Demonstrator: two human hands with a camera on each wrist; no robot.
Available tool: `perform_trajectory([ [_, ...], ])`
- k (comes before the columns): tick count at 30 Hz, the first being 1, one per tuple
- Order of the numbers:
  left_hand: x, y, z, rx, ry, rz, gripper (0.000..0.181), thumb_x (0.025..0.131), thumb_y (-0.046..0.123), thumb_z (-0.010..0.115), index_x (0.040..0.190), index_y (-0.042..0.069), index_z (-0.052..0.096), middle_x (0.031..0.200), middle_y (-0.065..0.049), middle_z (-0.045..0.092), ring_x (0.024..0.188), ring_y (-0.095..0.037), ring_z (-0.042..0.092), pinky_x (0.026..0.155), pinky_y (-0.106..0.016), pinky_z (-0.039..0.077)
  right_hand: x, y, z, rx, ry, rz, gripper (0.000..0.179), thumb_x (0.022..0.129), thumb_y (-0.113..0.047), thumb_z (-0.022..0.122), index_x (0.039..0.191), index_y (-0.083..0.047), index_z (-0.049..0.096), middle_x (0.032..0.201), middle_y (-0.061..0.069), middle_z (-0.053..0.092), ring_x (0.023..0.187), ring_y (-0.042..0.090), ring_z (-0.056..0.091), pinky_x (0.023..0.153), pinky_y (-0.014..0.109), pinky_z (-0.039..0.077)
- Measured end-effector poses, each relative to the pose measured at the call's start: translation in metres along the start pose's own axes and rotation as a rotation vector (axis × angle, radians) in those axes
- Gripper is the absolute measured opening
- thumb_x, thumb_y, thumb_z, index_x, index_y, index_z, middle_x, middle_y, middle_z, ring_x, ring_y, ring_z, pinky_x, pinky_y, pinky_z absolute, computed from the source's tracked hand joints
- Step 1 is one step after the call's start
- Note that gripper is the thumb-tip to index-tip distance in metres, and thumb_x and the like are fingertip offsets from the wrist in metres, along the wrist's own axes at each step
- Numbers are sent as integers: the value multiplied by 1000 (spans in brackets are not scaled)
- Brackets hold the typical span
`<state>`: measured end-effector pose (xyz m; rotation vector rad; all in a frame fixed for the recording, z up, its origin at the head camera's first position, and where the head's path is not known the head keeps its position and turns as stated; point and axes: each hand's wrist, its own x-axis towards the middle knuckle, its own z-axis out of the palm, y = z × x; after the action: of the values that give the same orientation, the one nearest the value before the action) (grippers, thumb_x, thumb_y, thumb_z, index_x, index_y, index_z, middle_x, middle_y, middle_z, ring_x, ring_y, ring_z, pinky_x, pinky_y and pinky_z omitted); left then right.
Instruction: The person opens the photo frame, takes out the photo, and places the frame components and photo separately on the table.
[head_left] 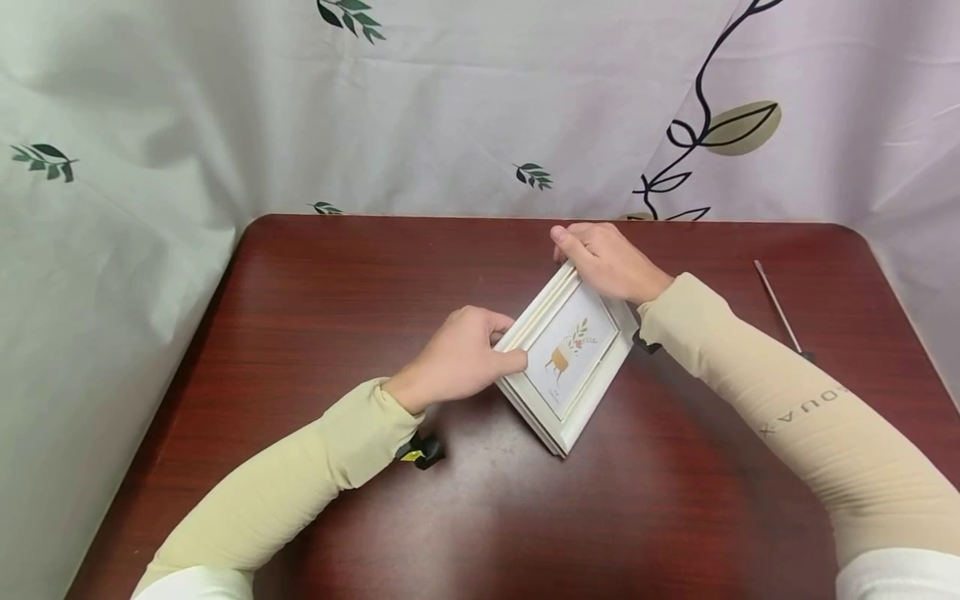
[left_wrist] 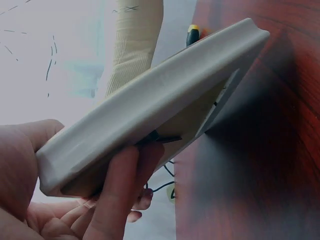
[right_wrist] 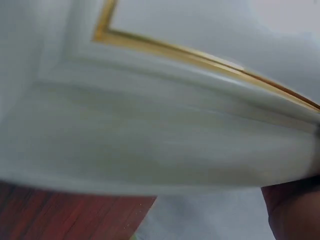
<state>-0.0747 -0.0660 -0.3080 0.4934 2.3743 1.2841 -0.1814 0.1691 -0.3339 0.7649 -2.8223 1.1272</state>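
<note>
A white picture frame [head_left: 601, 389] is held tilted above the brown table, one corner pointing down toward me. Its front shows a small print of a deer-like animal with leaves. My left hand [head_left: 467, 354] grips the left corner, thumb on the front; in the left wrist view its fingers [left_wrist: 120, 172] curl against the back. At the far top corner my right hand [head_left: 611, 260] holds the frame, its fingertips partly hidden. The right wrist view has the frame's moulding [right_wrist: 150, 135] and gold inner edge close up. Whether the lowest corner touches the table cannot be told.
A screwdriver's metal shaft [head_left: 777, 304] lies on the table at the right, its handle mostly behind my right forearm. The left wrist view shows a black-and-yellow handle [left_wrist: 192, 36]. A leaf-patterned white curtain [head_left: 450, 117] hangs behind the dark red-brown table [head_left: 360, 267].
</note>
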Motion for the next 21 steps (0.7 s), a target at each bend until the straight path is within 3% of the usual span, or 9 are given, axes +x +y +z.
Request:
perform_trajectory([
  [9, -4, -5, -3, -59, 45, -43, 27, 81, 8, 62, 102, 7, 78, 74, 10, 75, 68, -3, 66, 61, -21, 41, -5, 7, -11, 77, -25, 83, 50, 110, -40, 29, 120, -5, 64, 114, 13, 65, 105, 25, 57, 94, 41, 41],
  [16, -6, -12, -9, -79, 146, -64, 25, 80, 10, 62, 97, 11, 80, 67, 8, 73, 60, -2, 50, 55, -22, 32, -18, 19, -21, 225, -84, 272, 59, 108, -50, 29, 131, -3, 57, 124, 15, 63, 112, 28, 61, 99, 45, 46],
  [21, -4, -17, -11, -213, 212, -103, 29, 84, 9, 64, 110, 3, 76, 75, -2, 76, 66, -4, 65, 61, -19, 45, -26, 28, -27, 301, -127, 407, 57, 108, -47, 36, 137, -2, 54, 129, 18, 59, 111, 25, 58, 98, 42, 45],
])
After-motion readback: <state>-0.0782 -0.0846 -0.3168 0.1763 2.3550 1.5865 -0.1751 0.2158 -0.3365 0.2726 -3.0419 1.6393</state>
